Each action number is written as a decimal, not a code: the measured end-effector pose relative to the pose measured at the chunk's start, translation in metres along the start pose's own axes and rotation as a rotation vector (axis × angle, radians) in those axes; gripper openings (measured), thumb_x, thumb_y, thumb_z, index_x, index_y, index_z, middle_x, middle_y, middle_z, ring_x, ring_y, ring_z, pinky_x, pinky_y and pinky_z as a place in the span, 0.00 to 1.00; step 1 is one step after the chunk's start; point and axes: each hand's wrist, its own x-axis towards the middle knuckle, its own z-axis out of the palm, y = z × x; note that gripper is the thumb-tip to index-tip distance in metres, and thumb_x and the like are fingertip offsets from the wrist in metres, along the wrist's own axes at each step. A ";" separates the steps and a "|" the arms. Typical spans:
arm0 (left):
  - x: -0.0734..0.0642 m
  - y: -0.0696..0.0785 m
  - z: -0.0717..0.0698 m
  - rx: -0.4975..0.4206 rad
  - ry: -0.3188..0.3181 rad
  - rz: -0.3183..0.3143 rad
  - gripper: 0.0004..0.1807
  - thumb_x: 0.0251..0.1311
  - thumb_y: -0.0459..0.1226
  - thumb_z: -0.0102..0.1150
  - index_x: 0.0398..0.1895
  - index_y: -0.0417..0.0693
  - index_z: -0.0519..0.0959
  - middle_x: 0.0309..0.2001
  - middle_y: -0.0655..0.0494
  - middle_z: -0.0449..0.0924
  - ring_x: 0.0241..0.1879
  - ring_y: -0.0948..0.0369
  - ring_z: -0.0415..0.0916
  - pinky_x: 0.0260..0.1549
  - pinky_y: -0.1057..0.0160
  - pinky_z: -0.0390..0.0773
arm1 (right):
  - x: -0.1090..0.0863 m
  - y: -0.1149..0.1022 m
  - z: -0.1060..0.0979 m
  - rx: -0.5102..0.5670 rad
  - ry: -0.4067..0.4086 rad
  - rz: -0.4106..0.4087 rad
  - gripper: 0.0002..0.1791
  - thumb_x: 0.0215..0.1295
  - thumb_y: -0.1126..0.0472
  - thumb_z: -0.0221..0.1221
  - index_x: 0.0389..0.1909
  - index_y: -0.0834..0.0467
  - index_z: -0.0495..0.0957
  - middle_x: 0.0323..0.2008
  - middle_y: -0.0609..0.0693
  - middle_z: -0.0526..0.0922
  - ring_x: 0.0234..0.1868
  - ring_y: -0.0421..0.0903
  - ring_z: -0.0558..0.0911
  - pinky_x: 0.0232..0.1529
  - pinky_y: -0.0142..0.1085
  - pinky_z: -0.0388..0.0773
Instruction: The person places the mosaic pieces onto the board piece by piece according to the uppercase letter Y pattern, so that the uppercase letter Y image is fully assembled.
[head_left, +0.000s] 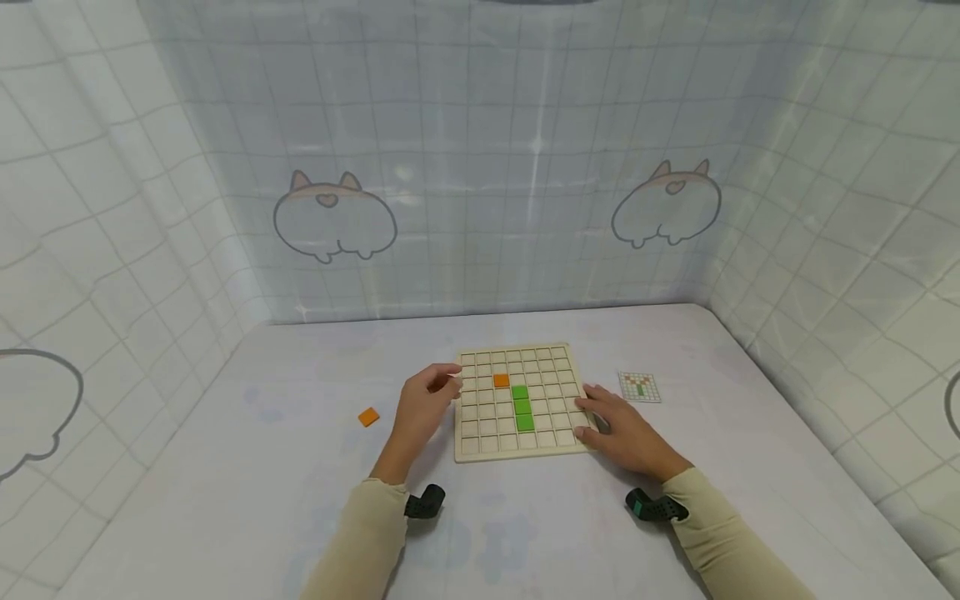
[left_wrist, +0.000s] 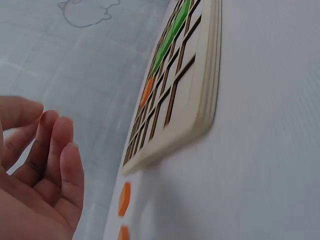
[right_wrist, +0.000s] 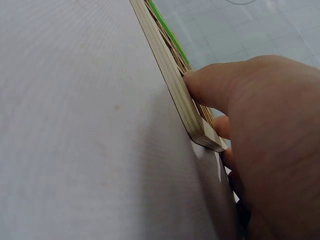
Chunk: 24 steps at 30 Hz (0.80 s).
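Observation:
A pale wooden grid board lies on the table. Three green tiles stand in one column of it, with an orange tile just up and to their left. My left hand hovers by the board's left edge, fingers loosely bent, and I see nothing between them. On the table near that hand lies a loose orange tile; the left wrist view shows two loose orange tiles. My right hand rests on the board's right edge, thumb and a fingertip touching its top; its other fingers are partly hidden.
Right of the board lies a small pattern card with a coloured grid design. Dark wrist bands sit at both cuffs. Tiled-print walls close in the table at the back and sides.

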 end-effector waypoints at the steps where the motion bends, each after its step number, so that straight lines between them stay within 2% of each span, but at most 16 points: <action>1: -0.002 -0.001 -0.004 0.009 -0.006 -0.008 0.15 0.69 0.42 0.61 0.56 0.52 0.82 0.44 0.48 0.83 0.42 0.56 0.80 0.36 0.58 0.76 | 0.000 0.000 0.000 0.001 -0.001 0.001 0.34 0.71 0.44 0.59 0.70 0.59 0.70 0.75 0.58 0.60 0.76 0.62 0.54 0.69 0.63 0.54; 6: -0.009 -0.004 -0.026 0.035 -0.018 -0.051 0.17 0.68 0.44 0.61 0.57 0.49 0.81 0.45 0.47 0.83 0.45 0.52 0.79 0.37 0.58 0.76 | -0.002 -0.003 0.000 0.002 -0.001 0.006 0.34 0.71 0.45 0.60 0.70 0.60 0.70 0.75 0.59 0.60 0.76 0.62 0.54 0.69 0.63 0.54; 12: -0.014 -0.012 -0.050 0.081 0.002 -0.039 0.17 0.69 0.44 0.60 0.57 0.49 0.81 0.45 0.47 0.83 0.44 0.51 0.79 0.39 0.56 0.78 | -0.002 -0.002 -0.001 -0.002 0.006 0.008 0.34 0.71 0.44 0.59 0.71 0.60 0.70 0.75 0.59 0.60 0.76 0.62 0.54 0.69 0.63 0.53; 18: -0.021 -0.021 -0.071 0.112 0.007 -0.071 0.18 0.70 0.44 0.59 0.59 0.47 0.80 0.46 0.47 0.82 0.46 0.51 0.78 0.38 0.59 0.78 | -0.002 -0.002 -0.001 -0.003 0.008 -0.003 0.34 0.71 0.44 0.58 0.70 0.60 0.70 0.75 0.60 0.60 0.76 0.62 0.54 0.68 0.64 0.54; 24: -0.022 -0.029 -0.089 0.140 0.059 -0.056 0.21 0.71 0.46 0.59 0.60 0.46 0.79 0.48 0.45 0.82 0.47 0.51 0.79 0.37 0.63 0.77 | -0.002 -0.002 -0.003 -0.017 0.005 -0.001 0.34 0.71 0.44 0.58 0.71 0.60 0.70 0.75 0.60 0.60 0.75 0.63 0.55 0.68 0.63 0.54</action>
